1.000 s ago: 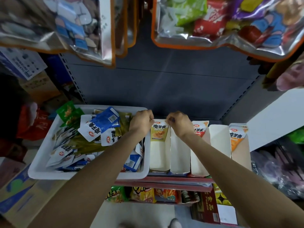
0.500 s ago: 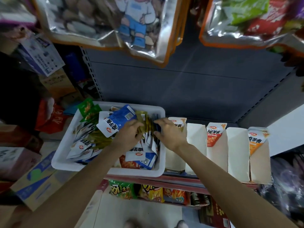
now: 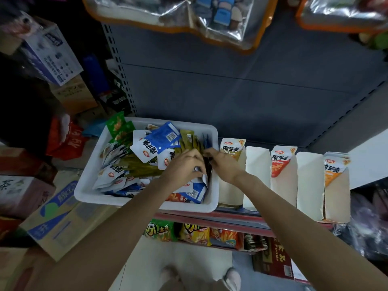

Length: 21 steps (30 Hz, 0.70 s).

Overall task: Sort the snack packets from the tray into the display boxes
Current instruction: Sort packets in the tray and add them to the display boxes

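A white tray (image 3: 92, 197) on the shelf holds several snack packets: blue-and-white ones (image 3: 156, 144), olive green ones (image 3: 142, 168) and a green one (image 3: 117, 128). Both hands are at the tray's right end. My left hand (image 3: 183, 165) and my right hand (image 3: 221, 164) close from either side on a bunch of dark blue packets (image 3: 207, 164) standing on edge. To the right stands a row of white display boxes (image 3: 257, 177). The first holds a yellow packet (image 3: 232, 149), the third a red one (image 3: 280, 162), the last an orange one (image 3: 334, 170).
Large foil snack bags (image 3: 189, 19) hang overhead. Cardboard cartons (image 3: 60, 219) are stacked to the left of the tray. A lower shelf holds chip bags (image 3: 195, 233). The grey shelf back panel (image 3: 231, 85) rises behind the tray.
Both hands left the top of the first display box and moved left into the tray's right end, where they now close on the dark blue packets. The view shifted left.
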{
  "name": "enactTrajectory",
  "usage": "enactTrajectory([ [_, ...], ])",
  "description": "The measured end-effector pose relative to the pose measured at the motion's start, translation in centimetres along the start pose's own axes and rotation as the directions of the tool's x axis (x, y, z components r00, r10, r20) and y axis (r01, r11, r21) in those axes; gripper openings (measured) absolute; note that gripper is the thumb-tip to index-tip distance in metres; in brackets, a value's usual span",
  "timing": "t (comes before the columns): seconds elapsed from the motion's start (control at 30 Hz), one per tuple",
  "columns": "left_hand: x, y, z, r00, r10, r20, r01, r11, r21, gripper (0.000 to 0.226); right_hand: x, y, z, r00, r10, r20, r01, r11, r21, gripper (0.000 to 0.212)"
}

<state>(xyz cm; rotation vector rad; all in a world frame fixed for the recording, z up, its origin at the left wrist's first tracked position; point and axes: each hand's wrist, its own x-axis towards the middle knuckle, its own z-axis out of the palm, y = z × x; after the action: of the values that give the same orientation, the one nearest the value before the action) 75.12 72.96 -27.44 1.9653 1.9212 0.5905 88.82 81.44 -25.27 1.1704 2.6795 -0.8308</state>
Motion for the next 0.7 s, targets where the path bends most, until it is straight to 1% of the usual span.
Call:
enactTrajectory([
  [0.07, -0.1, -0.2, -0.2, 0.999, -0.009, -0.047, 0.008, 0.999, -0.034, 0.007, -0.2, 0.1, -0.3, 1.0, -0.018, 0.021, 0.017, 0.998, 0.052, 0.045],
  [0.13, -0.2, -0.3, -1.0, 0.987, -0.059, -0.147, 0.04, 0.991, -0.129, 0.008, -0.6, 0.2, -0.7, 0.999, -0.027, 0.021, 0.025, 0.994, 0.108, 0.048],
  [0.23, -0.2, -0.1, -2.7, 0.929, -0.21, -0.304, 0.11, 0.943, -0.315, 0.01, -1.2, 0.4, -1.1, 0.996, -0.073, -0.043, 0.08, 0.978, 0.192, 0.052],
  [0.33, 0.2, 0.7, -4.0, 0.87, -0.291, -0.397, 0.115, 0.904, -0.412, 0.007, -1.7, 0.3, -1.5, 0.988, -0.121, -0.094, 0.147, 0.921, 0.361, 0.047],
  [0.4, 0.6, 1.6, -4.4, 0.852, -0.319, -0.416, 0.109, 0.884, -0.455, 0.006, -2.0, 0.1, -2.0, 0.971, -0.094, -0.22, 0.177, 0.9, 0.398, 0.032],
  [0.47, 1.1, 2.8, -4.6, 0.838, -0.341, -0.426, 0.093, 0.858, -0.505, 0.005, -2.4, 0.0, -2.9, 0.916, -0.056, -0.396, 0.228, 0.887, 0.401, 0.014],
  [0.53, 1.8, 3.9, -4.8, 0.839, -0.33, -0.432, 0.057, 0.843, -0.534, 0.004, -3.0, 0.2, -4.0, 0.861, -0.045, -0.507, 0.288, 0.864, 0.413, 0.015],
  [0.7, 3.7, 6.4, -5.2, 0.886, -0.256, -0.387, -0.019, 0.813, -0.582, 0.01, -4.5, 2.5, -6.0, 0.819, -0.026, -0.573, 0.326, 0.843, 0.428, 0.019],
])
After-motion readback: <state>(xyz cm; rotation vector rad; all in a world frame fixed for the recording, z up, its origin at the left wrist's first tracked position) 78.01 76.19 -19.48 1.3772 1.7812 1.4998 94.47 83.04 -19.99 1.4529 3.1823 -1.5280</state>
